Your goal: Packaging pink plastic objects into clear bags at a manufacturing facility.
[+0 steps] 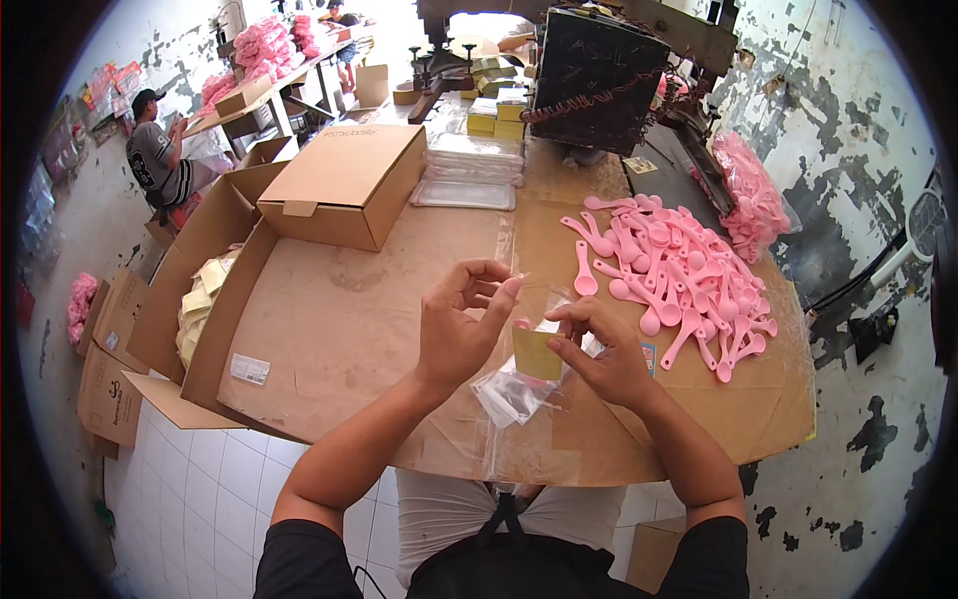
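Note:
My right hand (607,351) pinches a small yellow-green card (539,355) between thumb and fingers, and a bit of pink shows at the card's upper edge. Close by on the left, my left hand (461,324) is raised with thumb and fingertips together; a tiny clear or whitish bit shows at the tips, too small to name. Beneath both hands, clear plastic bags (507,399) lie on the cardboard-covered table (369,319). To the right of my right hand spreads a large heap of pink measuring spoons (689,275).
At the left stand a closed cardboard box (344,185) and an open carton (205,299) of pale yellow pieces. Clear packs (467,175) are stacked behind. A dark machine box (599,85) rises at the back. Another person (160,155) sits far left.

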Tool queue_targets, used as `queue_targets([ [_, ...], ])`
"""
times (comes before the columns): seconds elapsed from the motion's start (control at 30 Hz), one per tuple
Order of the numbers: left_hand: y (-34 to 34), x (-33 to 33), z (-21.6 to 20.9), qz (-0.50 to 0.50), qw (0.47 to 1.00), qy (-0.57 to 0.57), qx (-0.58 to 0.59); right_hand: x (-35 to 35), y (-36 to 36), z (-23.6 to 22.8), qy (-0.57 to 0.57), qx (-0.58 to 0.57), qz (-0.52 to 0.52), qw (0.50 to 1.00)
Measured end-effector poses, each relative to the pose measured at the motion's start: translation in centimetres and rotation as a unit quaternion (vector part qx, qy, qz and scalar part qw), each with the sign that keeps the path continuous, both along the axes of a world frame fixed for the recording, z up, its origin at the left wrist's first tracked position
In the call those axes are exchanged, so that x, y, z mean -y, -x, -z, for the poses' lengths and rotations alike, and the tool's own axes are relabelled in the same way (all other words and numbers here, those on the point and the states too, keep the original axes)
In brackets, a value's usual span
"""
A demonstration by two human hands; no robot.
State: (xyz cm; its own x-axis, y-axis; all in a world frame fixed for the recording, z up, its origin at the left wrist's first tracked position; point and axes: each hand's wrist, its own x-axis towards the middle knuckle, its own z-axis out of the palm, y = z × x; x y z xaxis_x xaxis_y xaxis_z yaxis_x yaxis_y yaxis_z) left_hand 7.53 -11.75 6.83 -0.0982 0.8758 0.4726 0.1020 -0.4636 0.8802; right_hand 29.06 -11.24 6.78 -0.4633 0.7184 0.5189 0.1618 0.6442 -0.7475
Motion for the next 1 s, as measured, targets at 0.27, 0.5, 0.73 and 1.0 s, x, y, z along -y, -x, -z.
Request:
queue_targets([
  [0.27,-0.1,0.1,-0.2,0.001,1.0,0.0,0.002,0.1,0.1,-0.2,-0.027,0.017,-0.001,0.999],
  [0.5,0.0,0.0,-0.4,-0.002,1.0,-0.012,-0.001,0.1,0.1,-0.1,-0.029,0.014,-0.003,0.999],
  [0.73,0.9,-0.5,-0.1,0.061,0.998,-0.002,0.028,-0.4,-0.6,0.1,0.03,0.01,-0.024,0.999],
  [1.0,-0.3,-0.6,0.6,0.227,0.97,0.065,0.063,-1.1,-0.9,0.8,0.213,-0.136,-0.081,0.964],
])
